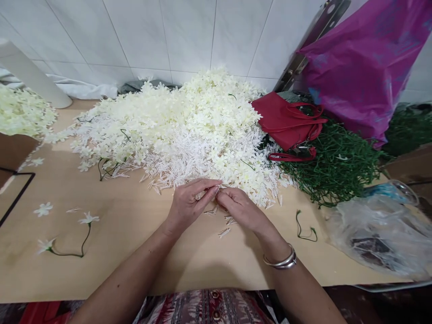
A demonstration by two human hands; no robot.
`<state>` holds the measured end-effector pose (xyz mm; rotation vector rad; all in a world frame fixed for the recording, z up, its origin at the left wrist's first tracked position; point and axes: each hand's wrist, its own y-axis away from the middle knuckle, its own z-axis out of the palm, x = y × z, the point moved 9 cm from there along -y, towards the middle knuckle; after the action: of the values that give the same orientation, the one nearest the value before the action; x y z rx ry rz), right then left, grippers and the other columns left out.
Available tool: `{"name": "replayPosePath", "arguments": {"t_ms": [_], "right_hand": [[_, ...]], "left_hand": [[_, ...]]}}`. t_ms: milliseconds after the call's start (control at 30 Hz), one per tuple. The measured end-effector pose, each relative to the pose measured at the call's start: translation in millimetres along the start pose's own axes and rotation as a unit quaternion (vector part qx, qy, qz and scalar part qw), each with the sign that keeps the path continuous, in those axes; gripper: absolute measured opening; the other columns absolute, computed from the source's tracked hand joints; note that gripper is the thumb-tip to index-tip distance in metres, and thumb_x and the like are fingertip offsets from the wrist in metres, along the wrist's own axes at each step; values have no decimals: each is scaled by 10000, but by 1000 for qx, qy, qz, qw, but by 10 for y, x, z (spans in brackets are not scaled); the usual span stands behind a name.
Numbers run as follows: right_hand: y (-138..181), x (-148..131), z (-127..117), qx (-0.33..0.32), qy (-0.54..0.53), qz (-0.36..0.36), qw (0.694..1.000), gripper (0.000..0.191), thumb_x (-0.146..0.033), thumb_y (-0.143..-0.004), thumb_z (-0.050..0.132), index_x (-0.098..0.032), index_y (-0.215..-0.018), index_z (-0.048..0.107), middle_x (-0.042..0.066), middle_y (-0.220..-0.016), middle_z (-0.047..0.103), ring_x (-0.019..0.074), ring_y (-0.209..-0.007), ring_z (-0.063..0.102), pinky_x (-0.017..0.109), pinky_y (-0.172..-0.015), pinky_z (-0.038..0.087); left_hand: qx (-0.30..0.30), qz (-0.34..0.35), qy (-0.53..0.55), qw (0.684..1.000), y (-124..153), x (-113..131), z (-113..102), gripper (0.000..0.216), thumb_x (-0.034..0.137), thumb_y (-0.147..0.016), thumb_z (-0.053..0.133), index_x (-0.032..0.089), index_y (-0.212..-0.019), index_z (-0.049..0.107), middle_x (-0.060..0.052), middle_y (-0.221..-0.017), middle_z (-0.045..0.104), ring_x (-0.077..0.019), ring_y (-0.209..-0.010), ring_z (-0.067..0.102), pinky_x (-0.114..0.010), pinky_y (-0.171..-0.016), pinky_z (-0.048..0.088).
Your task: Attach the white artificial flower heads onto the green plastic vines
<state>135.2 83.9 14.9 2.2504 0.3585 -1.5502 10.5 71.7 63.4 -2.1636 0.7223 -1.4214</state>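
My left hand [194, 199] and my right hand [238, 204] meet at the front edge of a big heap of cream artificial flower heads [216, 112]. The left fingertips pinch something small and pale, too small to name. Curled beside them, the right fingers are closed, and what they hold is hidden. Thin white flower sticks [189, 155] lie among the petals, and a few loose white pieces [223, 232] are on the table just under my hands. To the left rests a green stem [81, 255] with a white flower at each end.
A red bag [281, 121] lies on a pile of green stems [337, 162] at the right. Nearby are a single green stem [305, 236], a clear plastic bag [381, 238] and a hanging purple bag [364, 67]. A cardboard box [15, 157] and a white roll [37, 78] stand left.
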Motion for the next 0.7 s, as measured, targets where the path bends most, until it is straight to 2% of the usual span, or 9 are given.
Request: {"name": "replayPosePath", "arguments": {"t_ms": [100, 167, 333, 400, 533, 600, 700], "right_hand": [[9, 37, -19, -15, -16, 14, 1000, 289, -262, -881, 437, -233, -608, 347, -49, -615, 312, 131, -603, 310, 308, -589, 252], [16, 44, -34, -24, -22, 18, 999, 278, -264, -866, 442, -228, -596, 392, -43, -606, 348, 133, -604, 344, 307, -589, 271], [13, -2, -61, -11, -57, -6, 998, 383, -353, -959, 445, -225, -598, 432, -28, -616, 451, 140, -619, 434, 302, -617, 340], [11, -37, -102, 37, -51, -33, 997, 401, -404, -998, 486, -229, -639, 453, -38, -625, 448, 137, -609, 433, 295, -604, 348], [99, -212, -258, 200, 7, -143, 969, 179, -339, -920, 727, -236, -921, 581, -34, -769, 588, 149, -704, 560, 287, -683, 459], [160, -330, -256, 239, 67, -207, 946, 191, -247, -904, 758, -243, -1018, 606, -12, -849, 661, 161, -757, 621, 307, -752, 503], [231, -460, -221, 266, 169, -277, 907, 79, -166, -975, 672, -243, -987, 657, 21, -877, 735, 178, -778, 668, 340, -784, 518]], "left_hand": [[-7, 31, 5, 999, -16, 53, 11, 196, 132, -983, 673, 222, -1124, 777, -45, -1008, 836, -149, -899, 791, -256, -840, 642], [-10, 27, 19, 999, -24, 44, 15, 171, 136, -964, 692, 221, -1081, 783, -43, -991, 837, -149, -890, 787, -253, -833, 636], [8, -108, 69, 992, 14, -199, -2, 50, 188, -879, 767, 214, -910, 796, -10, -844, 816, -130, -728, 741, -222, -737, 599], [27, -150, 76, 985, 50, -291, -22, 32, 216, -892, 759, 197, -900, 783, -10, -810, 799, -121, -687, 721, -209, -689, 580], [60, -230, 109, 965, 129, -485, -27, 142, 311, -927, 738, 171, -916, 763, 1, -702, 746, -118, -621, 689, -190, -581, 537], [61, -251, 132, 957, 152, -536, 2, 184, 345, -924, 744, 162, -916, 764, -10, -709, 750, -133, -642, 704, -206, -597, 557], [53, -265, 160, 949, 172, -553, 48, 226, 375, -916, 757, 154, -950, 779, -44, -792, 791, -170, -722, 752, -256, -682, 615]]}}
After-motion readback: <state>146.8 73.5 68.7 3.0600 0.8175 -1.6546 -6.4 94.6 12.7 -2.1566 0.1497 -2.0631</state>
